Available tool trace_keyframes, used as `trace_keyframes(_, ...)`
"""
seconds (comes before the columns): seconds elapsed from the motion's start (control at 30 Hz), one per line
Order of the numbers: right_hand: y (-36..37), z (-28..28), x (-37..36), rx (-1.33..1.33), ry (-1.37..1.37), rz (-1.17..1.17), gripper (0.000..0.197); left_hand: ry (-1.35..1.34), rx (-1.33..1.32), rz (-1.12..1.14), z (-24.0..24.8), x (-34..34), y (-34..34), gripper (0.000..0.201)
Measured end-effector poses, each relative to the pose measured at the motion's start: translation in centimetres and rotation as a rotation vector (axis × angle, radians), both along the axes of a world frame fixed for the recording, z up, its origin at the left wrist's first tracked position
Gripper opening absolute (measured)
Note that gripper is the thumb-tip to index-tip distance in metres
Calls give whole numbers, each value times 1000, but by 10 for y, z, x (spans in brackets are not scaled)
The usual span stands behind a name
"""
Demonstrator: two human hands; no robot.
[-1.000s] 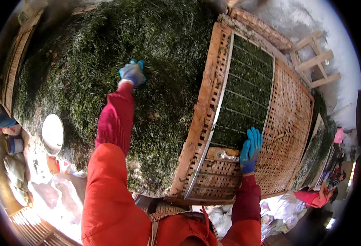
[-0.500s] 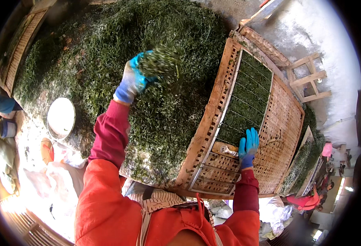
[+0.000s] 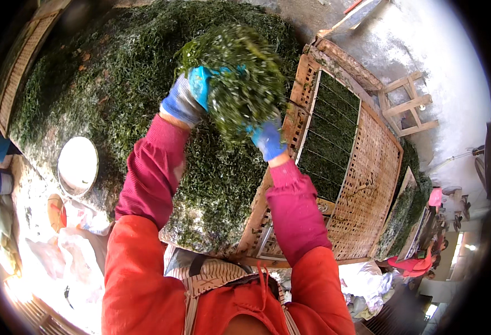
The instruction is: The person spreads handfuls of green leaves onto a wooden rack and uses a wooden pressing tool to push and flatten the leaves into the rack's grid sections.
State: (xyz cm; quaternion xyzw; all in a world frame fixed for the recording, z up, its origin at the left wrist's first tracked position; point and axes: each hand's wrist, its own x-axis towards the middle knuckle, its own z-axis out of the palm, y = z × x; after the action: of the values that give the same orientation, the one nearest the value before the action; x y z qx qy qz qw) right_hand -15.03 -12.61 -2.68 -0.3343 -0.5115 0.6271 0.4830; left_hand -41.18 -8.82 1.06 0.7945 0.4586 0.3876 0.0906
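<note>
- In the head view, a pale wall (image 3: pixel 443 72) and a wooden stool (image 3: pixel 408 106) stand beyond the work area; a person in red (image 3: pixel 415 265) is at the lower right.
- A heap of dark green strands (image 3: pixel 106 72) covers most of the table (image 3: pixel 187 214); a round white bowl (image 3: pixel 78 167) stands near its left edge.
- To the right, a barred frame (image 3: pixel 327 125) with dark green filling its cells lies on a perforated panel (image 3: pixel 368 184).
- The left hand (image 3: pixel 196 94), in a blue glove, grips the clump (image 3: pixel 245 75), its fingers partly buried.
- The right hand (image 3: pixel 267 140) meets the clump's lower right edge; blurred, its finger bend cannot be told.
- Strands could drop or the clump split, if the hold is loose or uneven.
- The clump, above the heap and left of the frame, looks wet, glossy, stringy and motion-blurred, with lighter green streaks.
</note>
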Motion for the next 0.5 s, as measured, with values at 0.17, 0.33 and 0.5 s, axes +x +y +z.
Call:
trace_keyframes(0.17, 15, 45, -14, -267, -780, 215, 26, 500, -558, 543, -35, -37, -10, 51)
trace_keyframes(0.33, 27, 21, 35, -303, -991, 221, 41, 220, -523, 381, -68, -42, -73, 66)
trace_keyframes(0.5, 24, 93, 21, -394, -901, 129, 48, 86, -480, 159, -38, -29, -82, 55)
